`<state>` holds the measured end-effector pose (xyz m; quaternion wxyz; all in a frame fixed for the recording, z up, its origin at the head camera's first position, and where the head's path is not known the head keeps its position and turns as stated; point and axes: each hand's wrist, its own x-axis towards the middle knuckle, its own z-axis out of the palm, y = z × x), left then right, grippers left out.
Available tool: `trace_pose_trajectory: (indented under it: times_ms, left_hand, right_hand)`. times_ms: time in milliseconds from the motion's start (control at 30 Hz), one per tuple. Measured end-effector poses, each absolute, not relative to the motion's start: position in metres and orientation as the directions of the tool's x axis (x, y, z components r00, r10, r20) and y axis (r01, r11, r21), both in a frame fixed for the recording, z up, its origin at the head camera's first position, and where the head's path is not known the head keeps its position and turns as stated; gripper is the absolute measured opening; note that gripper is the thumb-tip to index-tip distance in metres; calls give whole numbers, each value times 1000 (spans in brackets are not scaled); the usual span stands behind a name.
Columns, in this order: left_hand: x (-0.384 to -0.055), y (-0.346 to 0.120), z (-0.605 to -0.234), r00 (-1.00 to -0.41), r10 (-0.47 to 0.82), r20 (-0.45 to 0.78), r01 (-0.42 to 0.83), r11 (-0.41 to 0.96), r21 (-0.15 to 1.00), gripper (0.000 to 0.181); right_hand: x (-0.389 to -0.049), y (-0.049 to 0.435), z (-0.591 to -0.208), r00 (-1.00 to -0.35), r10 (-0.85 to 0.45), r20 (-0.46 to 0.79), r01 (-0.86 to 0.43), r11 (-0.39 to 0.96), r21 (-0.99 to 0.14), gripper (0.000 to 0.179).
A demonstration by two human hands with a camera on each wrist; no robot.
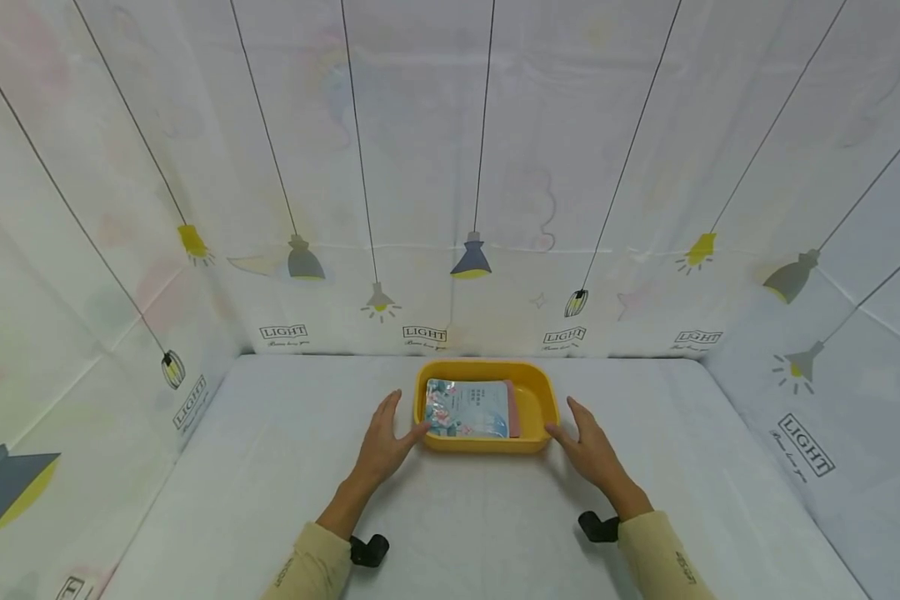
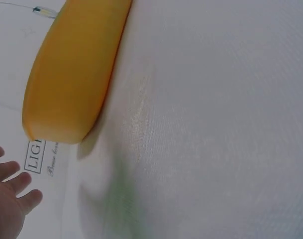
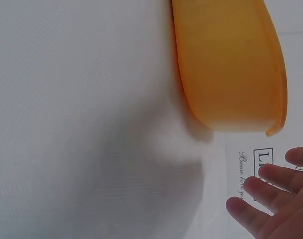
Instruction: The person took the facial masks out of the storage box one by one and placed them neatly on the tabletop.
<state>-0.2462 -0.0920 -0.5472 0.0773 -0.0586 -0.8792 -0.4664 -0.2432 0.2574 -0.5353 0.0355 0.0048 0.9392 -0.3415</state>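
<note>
A yellow plastic basin [image 1: 536, 408] with rounded corners sits on the white-covered table. Inside it lies a flat light-blue packet [image 1: 468, 408] with a flower print, and a pink edge [image 1: 513, 408] shows at its right side. My left hand [image 1: 382, 442] is at the basin's left end, thumb near the front left corner and fingers spread. At the other end my right hand [image 1: 591, 446] mirrors it, thumb beside the right corner. Both wrist views show a gap between the fingers and the basin wall [image 2: 76, 74], with neither hand gripping anything.
White cloth covers the table [image 1: 480, 525]. A white backdrop [image 1: 420, 167] printed with hanging lamps rises behind and along both sides. Black wrist devices [image 1: 369, 550] stick out from both sleeves.
</note>
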Motion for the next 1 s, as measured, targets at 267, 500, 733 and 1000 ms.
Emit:
trace_pose_trajectory:
  times_ms: [267, 500, 733, 1000]
  left_hand:
    - [-252, -87, -553, -993, 49, 103, 114, 466, 877, 83]
    - [-255, -80, -556, -997, 48, 54, 68, 397, 915, 77]
    - [-261, -74, -558, -998, 45, 45, 58, 361, 931, 76]
    - [-264, -74, -566, -997, 73, 29, 50, 295, 954, 75]
  right_hand:
    - [-246, 258, -536, -997, -18, -69, 39, 674, -737, 75]
    - [-252, 256, -542, -996, -7, -88, 64, 624, -778, 72]
    - [-257, 254, -543, -997, -7, -78, 59, 594, -802, 70]
    - [-261, 253, -550, -990, -4, -139, 111, 578, -809, 70]
